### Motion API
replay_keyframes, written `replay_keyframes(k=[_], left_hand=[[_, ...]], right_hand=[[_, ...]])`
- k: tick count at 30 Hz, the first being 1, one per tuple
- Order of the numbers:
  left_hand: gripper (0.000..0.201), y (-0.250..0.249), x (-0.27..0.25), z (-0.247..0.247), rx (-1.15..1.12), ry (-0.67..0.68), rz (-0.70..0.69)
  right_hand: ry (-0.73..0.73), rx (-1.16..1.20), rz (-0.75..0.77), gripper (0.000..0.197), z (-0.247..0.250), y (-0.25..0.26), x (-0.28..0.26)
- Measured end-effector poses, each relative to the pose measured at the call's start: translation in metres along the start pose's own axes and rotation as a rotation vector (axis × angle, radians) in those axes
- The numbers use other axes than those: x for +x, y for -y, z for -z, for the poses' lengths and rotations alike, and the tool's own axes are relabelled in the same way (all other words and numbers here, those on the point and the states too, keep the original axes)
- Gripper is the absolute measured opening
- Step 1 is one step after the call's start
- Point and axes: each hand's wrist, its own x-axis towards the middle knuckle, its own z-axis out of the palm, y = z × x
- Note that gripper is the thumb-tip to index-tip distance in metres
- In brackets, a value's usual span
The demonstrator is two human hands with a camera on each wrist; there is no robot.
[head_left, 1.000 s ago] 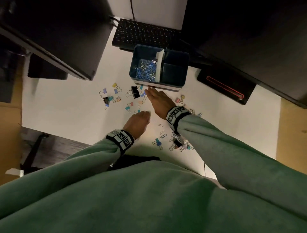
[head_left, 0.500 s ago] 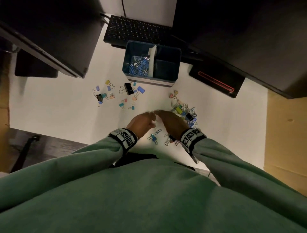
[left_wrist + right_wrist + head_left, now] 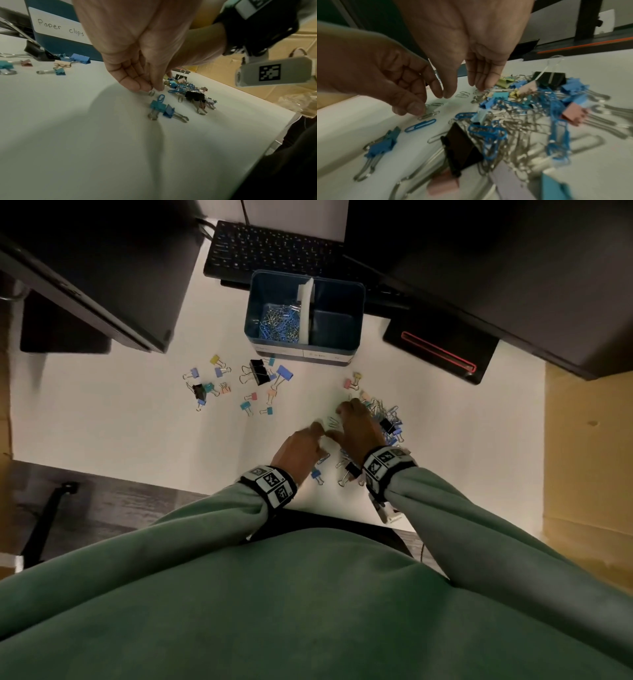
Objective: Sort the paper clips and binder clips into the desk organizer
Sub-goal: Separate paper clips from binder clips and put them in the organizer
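The blue desk organizer [image 3: 356,302] stands at the back of the white desk; its left compartment holds paper clips [image 3: 279,321], labelled "Paper clips" [image 3: 60,27]. A mixed pile of paper clips and binder clips [image 3: 522,115] lies at the right. My right hand [image 3: 464,92] hangs open over the pile's left edge, fingertips [image 3: 481,86] touching silver clips. My left hand [image 3: 151,88] is beside it with curled fingers, pinching a silver paper clip [image 3: 151,93] against the desk. A blue paper clip [image 3: 420,125] and two blue binder clips [image 3: 162,108] lie just in front.
Loose coloured and black binder clips [image 3: 255,373] are scattered left of the organizer. A black keyboard [image 3: 274,251] sits behind it, a dark device with a red line [image 3: 442,350] to the right, and dark monitors overhang both sides. The desk's front edge [image 3: 329,505] is near my wrists.
My right hand came back from the organizer's front to the pile on the right. My left hand stayed low near the front, now closing on a silver clip.
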Motion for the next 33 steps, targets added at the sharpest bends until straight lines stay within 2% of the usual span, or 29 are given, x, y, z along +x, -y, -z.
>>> replay_keyframes(k=[2, 4, 10, 14, 18, 20, 22, 24, 27, 29, 31, 33], left_hand=[[0.028, -0.002, -0.001, -0.003, 0.075, 0.021, -0.017], [0.033, -0.002, 0.001, -0.004, 0.139, 0.025, -0.008], [0.018, -0.004, 0.012, -0.002, 0.230, -0.008, -0.034], [0.013, -0.008, 0.015, 0.002, 0.230, 0.046, -0.015], [0.010, -0.011, 0.013, 0.021, 0.130, 0.080, 0.027], [0.004, -0.013, 0.013, 0.048, -0.004, -0.001, 0.031], [0.003, -0.018, 0.017, 0.087, -0.120, -0.149, 0.014], [0.008, -0.020, 0.032, 0.132, -0.183, -0.318, 0.026], [0.009, -0.013, 0.074, 0.183, -0.119, -0.517, 0.088], [0.007, -0.001, 0.098, 0.198, -0.074, -0.498, 0.139], [0.010, 0.008, 0.111, 0.198, -0.033, -0.411, 0.190], [0.022, 0.007, 0.108, 0.191, 0.026, -0.421, 0.141]], right_hand=[[0.023, -0.082, 0.043, 0.036, -0.004, 0.004, 0.004], [0.033, -0.135, 0.104, 0.019, -0.008, 0.006, 0.007], [0.096, -0.198, 0.142, 0.004, -0.017, -0.002, 0.010], [0.124, -0.085, 0.077, 0.007, -0.008, -0.006, 0.006], [0.086, 0.287, -0.017, 0.007, 0.023, -0.002, 0.005], [0.039, 0.461, -0.001, 0.007, 0.049, 0.012, 0.013], [-0.054, 0.636, 0.037, 0.005, 0.078, 0.035, 0.030], [-0.147, 0.711, 0.072, 0.004, 0.100, 0.062, 0.058], [-0.254, 0.632, 0.052, 0.010, 0.112, 0.100, 0.115], [-0.232, 0.447, 0.014, 0.022, 0.107, 0.117, 0.146], [-0.101, 0.200, 0.003, 0.026, 0.101, 0.124, 0.158], [-0.080, 0.133, 0.058, 0.022, 0.103, 0.122, 0.150]])
